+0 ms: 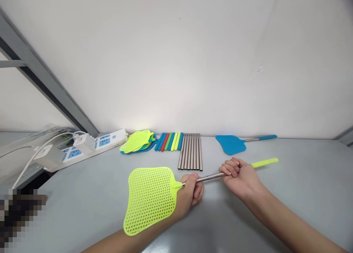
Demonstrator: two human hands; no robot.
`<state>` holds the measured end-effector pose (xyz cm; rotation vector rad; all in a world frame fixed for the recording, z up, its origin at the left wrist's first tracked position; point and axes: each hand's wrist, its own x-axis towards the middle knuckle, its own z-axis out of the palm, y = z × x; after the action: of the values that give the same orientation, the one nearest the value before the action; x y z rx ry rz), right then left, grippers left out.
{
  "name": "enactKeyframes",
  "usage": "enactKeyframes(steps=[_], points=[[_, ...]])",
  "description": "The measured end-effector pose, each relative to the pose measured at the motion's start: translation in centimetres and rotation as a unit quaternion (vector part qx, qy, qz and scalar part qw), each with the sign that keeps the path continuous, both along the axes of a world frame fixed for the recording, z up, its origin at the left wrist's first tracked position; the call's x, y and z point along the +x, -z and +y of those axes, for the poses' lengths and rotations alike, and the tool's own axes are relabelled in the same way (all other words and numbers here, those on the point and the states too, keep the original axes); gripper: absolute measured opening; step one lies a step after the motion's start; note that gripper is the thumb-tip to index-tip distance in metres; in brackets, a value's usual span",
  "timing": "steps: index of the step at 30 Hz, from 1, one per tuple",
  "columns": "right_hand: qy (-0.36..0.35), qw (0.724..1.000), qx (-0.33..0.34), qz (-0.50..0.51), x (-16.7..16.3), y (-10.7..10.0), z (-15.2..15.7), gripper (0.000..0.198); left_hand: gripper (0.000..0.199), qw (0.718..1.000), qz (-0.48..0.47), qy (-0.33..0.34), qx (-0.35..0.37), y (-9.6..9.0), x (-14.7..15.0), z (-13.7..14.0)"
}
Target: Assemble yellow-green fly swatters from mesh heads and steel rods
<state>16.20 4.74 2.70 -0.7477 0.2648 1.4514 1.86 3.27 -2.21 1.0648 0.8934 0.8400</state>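
A yellow-green fly swatter (150, 198) with a perforated head, a thin metal rod and a yellow-green handle is held across the front of me, above the table. My left hand (191, 192) is closed round the rod just beside the head. Further along, my right hand (238, 174) has its fingers curled round the rod near the handle, palm turned up. The handle sticks out to the right past that hand. Behind my right hand, a blue fly swatter (231, 144) with a blue handle lies by the wall.
Stacked swatter heads (138, 141), a row of coloured handles (168, 141) and several metal rods (191, 152) lie along the back of the grey table (91, 201). To the left, a white power strip (116, 137) carries plugged-in adapters (84, 143) and cables. A white wall (179, 62) bounds the back.
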Motion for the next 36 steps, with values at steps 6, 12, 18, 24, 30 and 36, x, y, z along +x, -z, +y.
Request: enactKeyframes(steps=[6,12,18,24,30,36], points=[[0.048,0.998,0.026,-0.031,-1.0,0.7,-0.3,0.026,0.044,0.999,-0.016,-0.004,-0.037,0.1,0.2,-0.2],[0.07,0.995,0.051,-0.055,-1.2,0.7,-0.5,0.028,0.04,0.988,-0.108,0.054,-0.099,-0.2,0.4,-0.2],[0.076,0.993,0.072,-0.058,-1.8,0.6,-1.1,0.029,0.04,0.98,-0.141,0.066,-0.128,-0.2,0.6,-0.5],[0.087,0.993,0.071,-0.04,-2.5,0.6,-1.6,0.03,0.039,0.98,-0.142,0.064,-0.124,-0.3,0.6,-0.8],[0.08,0.994,0.062,-0.032,-2.6,0.3,-2.0,0.031,0.04,0.981,-0.132,0.081,-0.113,-0.5,0.7,-0.9],[0.086,0.994,0.067,-0.033,-3.4,0.5,-2.5,0.03,0.041,0.986,-0.106,0.089,-0.088,-0.5,0.6,-1.0]])
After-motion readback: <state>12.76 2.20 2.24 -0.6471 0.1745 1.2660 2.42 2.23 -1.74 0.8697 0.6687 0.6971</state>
